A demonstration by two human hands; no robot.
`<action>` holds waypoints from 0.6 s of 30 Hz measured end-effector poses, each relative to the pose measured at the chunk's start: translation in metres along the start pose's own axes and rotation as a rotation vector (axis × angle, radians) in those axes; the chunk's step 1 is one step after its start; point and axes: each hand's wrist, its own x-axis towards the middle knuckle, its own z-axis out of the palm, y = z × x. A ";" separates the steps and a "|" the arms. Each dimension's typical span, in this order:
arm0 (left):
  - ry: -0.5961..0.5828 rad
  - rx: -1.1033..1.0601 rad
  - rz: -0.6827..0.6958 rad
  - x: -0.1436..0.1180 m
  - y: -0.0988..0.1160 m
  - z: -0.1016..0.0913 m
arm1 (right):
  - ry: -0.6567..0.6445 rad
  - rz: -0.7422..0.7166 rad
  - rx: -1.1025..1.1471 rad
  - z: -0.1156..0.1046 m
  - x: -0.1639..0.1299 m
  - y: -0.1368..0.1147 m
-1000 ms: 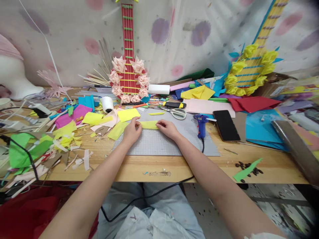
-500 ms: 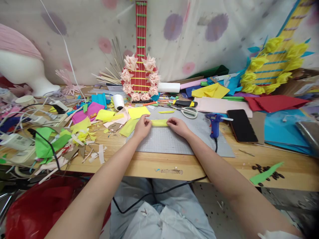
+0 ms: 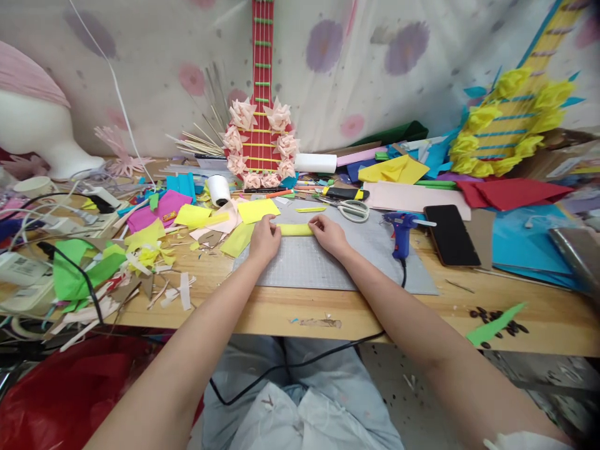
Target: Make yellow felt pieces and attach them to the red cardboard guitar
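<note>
A narrow strip of yellow paper (image 3: pixel 295 230) stretches between my hands, just above or on the grey cutting mat (image 3: pixel 309 265); I cannot tell if it touches. My left hand (image 3: pixel 265 239) pinches its left end, fingers closed. At the other end, my right hand (image 3: pixel 328 232) grips it between thumb and fingers. Left of my left hand lie a yellow paper sheet (image 3: pixel 258 210) and another yellow piece (image 3: pixel 237 240). A thin yellow sliver (image 3: pixel 310 210) rests on the mat behind the strip. Scissors (image 3: pixel 353 211) with pale handles lie beyond my right hand.
A blue glue gun (image 3: pixel 401 234) stands on the mat's right, its cord running toward the table edge. Beside it lies a black phone (image 3: pixel 452 235). A red flower-trimmed paper guitar (image 3: pixel 260 147) leans at the back. Paper scraps (image 3: pixel 154 256) and cables crowd the left.
The yellow strip looks narrower than before, with its edge folded or rolled. My hands stay at its two ends and have shifted little. The camera view has moved slightly.
</note>
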 end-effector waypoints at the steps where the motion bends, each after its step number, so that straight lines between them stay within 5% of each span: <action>1: 0.011 0.013 -0.005 0.000 -0.001 0.001 | -0.003 0.005 0.020 -0.001 0.000 0.000; 10: 0.039 0.051 -0.028 0.001 -0.002 0.002 | -0.022 0.017 0.089 -0.001 0.003 0.001; 18: 0.068 0.093 -0.040 0.001 -0.002 0.003 | -0.013 0.002 -0.073 -0.001 -0.002 -0.006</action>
